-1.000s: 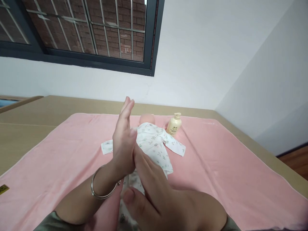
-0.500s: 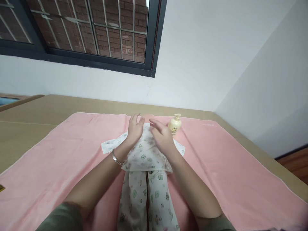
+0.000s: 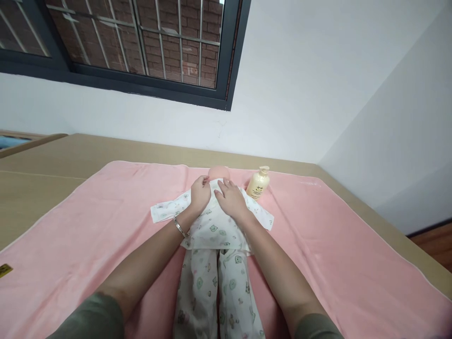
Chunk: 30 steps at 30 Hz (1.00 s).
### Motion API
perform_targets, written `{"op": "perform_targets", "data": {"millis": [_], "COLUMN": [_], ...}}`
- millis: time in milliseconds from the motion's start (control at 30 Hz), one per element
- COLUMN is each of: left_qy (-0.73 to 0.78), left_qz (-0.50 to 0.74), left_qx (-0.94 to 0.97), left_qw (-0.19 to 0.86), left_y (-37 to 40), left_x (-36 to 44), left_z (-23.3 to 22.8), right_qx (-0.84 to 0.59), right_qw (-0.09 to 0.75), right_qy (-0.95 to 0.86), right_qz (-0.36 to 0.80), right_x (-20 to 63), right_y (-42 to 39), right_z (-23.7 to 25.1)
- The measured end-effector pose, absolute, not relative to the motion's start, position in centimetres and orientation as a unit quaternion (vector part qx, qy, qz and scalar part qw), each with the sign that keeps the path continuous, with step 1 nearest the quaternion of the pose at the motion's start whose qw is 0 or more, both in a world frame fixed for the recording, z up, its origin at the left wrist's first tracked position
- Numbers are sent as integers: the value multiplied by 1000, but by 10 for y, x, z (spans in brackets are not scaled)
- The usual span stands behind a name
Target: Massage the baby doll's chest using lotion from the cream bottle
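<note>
A doll lies on its back, its bald pinkish head at the far end. It wears a white long-sleeved top and matching trousers, both printed with small green figures. My left hand rests on the top near the collar and the left shoulder, its fingers bent loosely and partly hidden. Flat on the chest by the opposite shoulder lies my right hand, fingers spread. Neither hand visibly grips anything.
A pale yellow pump bottle stands just right of the doll's shoulder. Beneath them a pink mat covers a wooden surface. Behind are a white wall and a dark-framed barred window.
Both hands have come down onto the top near the doll's shoulders. The doll's head, mostly covered before, now shows above them. The view has shifted slightly.
</note>
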<state>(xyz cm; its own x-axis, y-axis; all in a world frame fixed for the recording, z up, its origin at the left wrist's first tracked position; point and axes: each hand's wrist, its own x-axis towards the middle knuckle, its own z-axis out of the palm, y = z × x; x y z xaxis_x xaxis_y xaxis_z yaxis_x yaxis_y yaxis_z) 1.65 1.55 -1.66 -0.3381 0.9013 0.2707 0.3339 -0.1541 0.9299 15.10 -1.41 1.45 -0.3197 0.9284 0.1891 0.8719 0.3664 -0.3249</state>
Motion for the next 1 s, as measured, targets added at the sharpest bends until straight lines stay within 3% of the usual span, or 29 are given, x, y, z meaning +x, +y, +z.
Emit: {"op": "perform_targets", "data": {"millis": [133, 333, 467, 600, 733, 1000], "left_qy": [603, 602, 603, 611, 622, 652], "left_qz": [548, 540, 522, 505, 454, 320], "left_qx": [524, 536, 559, 570, 605, 682], "left_qw": [246, 242, 228, 216, 202, 87], "left_y": [18, 20, 17, 14, 16, 7], "left_x": [16, 14, 14, 15, 13, 17], "left_z": [-23, -27, -25, -24, -23, -13], "right_qx": [-587, -480, -531, -596, -549, -522], "right_qw": [129, 115, 140, 136, 109, 175], "right_qy": [-799, -869, -834, -791, -829, -832], "right_qz": [29, 30, 56, 8, -26, 68], "right_x": [142, 139, 151, 145, 131, 152], "right_y": [-30, -31, -13, -21, -38, -10], "right_z": [16, 18, 16, 12, 10, 9]}}
